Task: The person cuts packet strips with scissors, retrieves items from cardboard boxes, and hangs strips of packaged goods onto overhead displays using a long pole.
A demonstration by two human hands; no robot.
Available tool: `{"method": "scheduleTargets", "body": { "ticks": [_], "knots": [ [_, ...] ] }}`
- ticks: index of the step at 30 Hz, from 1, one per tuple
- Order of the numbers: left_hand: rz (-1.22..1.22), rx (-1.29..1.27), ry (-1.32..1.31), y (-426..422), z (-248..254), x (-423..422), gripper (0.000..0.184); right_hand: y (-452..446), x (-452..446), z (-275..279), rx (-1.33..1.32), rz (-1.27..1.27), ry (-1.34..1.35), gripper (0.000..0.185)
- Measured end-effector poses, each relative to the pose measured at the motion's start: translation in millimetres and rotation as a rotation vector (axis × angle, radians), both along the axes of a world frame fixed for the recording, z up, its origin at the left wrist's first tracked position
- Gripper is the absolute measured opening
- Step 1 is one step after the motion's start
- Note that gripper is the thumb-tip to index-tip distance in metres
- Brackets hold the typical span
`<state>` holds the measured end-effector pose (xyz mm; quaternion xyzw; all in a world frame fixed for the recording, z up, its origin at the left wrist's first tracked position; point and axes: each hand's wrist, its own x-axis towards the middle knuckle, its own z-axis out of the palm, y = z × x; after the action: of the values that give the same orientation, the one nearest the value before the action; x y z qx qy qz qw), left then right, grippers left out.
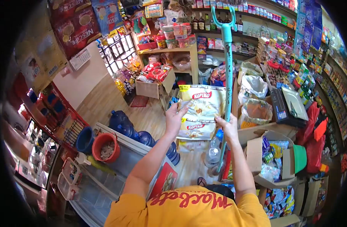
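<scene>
In front of me hangs a strip of Kopiko coffee packs (pixel 201 106), cream and gold with red labels, one above another. My left hand (pixel 176 118) grips its left edge, thumb on the front; those fingers behind the pack are hidden. A bit of blue wrapper (pixel 173 100) shows just above that hand. My right hand (pixel 228 128) is closed around a long teal pole (pixel 228 68) with a forked hook on top, its thumb against the right edge of the packs. The pole stands nearly upright and reaches down toward the floor.
A clear bottle (pixel 212 154) stands near the pole's foot. Blue water jugs (pixel 121 123) and a glass counter (pixel 101 187) with a red bucket (pixel 106 146) are at left. Open boxes of packets (pixel 271 159) crowd the right. A shelf (pixel 194 60) is ahead.
</scene>
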<state>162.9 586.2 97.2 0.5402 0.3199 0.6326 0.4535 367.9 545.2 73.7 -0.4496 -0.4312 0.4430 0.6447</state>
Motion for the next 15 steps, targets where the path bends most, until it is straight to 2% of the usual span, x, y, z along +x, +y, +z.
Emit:
{"method": "scheduleTargets", "body": {
  "ticks": [2, 4, 5, 6, 7, 8, 9, 10, 11, 14, 15],
  "knots": [
    [0.151, -0.060, 0.200, 18, -10, -7, 0.016, 12, -1, 8, 0.088, 0.001, -0.078, 0.022],
    [0.243, 0.071, 0.263, 16, -1, -2, 0.019, 19, -3, 26, 0.072, 0.029, -0.116, 0.022],
    [0.254, 0.039, 0.232, 12, 4, 2, 0.021, 32, -1, 14, 0.069, 0.069, -0.078, 0.021],
    [0.299, 0.042, 0.328, 26, -14, -8, 0.020, 44, 1, 4, 0.056, 0.105, -0.041, 0.020],
    [0.281, 0.013, 0.267, 30, -16, -9, 0.025, 49, -1, 5, 0.057, 0.112, 0.023, 0.019],
    [0.393, 0.129, 0.398, 37, -19, -14, 0.027, 53, -4, 2, 0.043, 0.121, 0.087, 0.018],
    [0.504, 0.233, 0.532, 21, -3, -14, 0.029, 60, -12, 0, 0.142, 0.109, 0.197, 0.018],
    [0.612, 0.334, 0.666, 12, 6, -16, 0.031, 60, -11, 7, 0.091, 0.131, 0.184, 0.018],
    [0.603, 0.252, 0.766, 13, 4, -24, 0.031, 56, -10, 14, 0.038, 0.151, 0.172, 0.018],
    [0.451, 0.095, 0.356, 9, -2, -25, 0.034, 61, -19, 17, 0.012, 0.162, 0.168, 0.018],
    [0.409, 0.052, 0.415, 19, -19, -37, 0.046, 64, -22, 18, 0.015, 0.155, 0.159, 0.018]
  ]
}}
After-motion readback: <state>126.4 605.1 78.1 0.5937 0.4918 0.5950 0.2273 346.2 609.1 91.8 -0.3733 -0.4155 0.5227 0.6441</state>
